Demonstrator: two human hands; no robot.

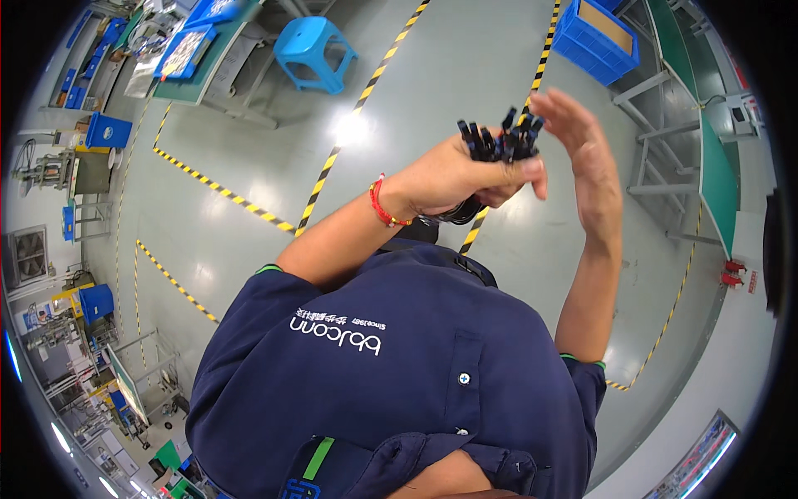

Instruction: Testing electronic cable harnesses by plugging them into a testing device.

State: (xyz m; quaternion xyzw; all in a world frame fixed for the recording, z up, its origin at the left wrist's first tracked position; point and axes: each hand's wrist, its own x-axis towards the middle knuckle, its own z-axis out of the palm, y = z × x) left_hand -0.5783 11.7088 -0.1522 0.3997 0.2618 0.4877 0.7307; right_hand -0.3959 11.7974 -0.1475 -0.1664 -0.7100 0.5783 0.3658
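My left hand (453, 176), with a red string bracelet at the wrist, is closed around a bunch of black cables. The cables' black connector ends (505, 143) stick up above the thumb and fingers in an uneven row. Below that hand, dark coiled cable (462, 211) hangs in front of my navy shirt. My right hand (584, 145) is raised just to the right of the connectors. Its fingers are stretched out, slightly blurred, and nothing shows in them. A small gap parts its fingertips from the connector ends.
A blue plastic stool (309, 50) stands at the far left, beside a green-topped bench (187, 87) with blue trays. At the far right is a blue crate (586, 46) near a long green-topped workbench (720, 179). Yellow-black tape (224, 196) marks the grey floor. Machines line the left side.
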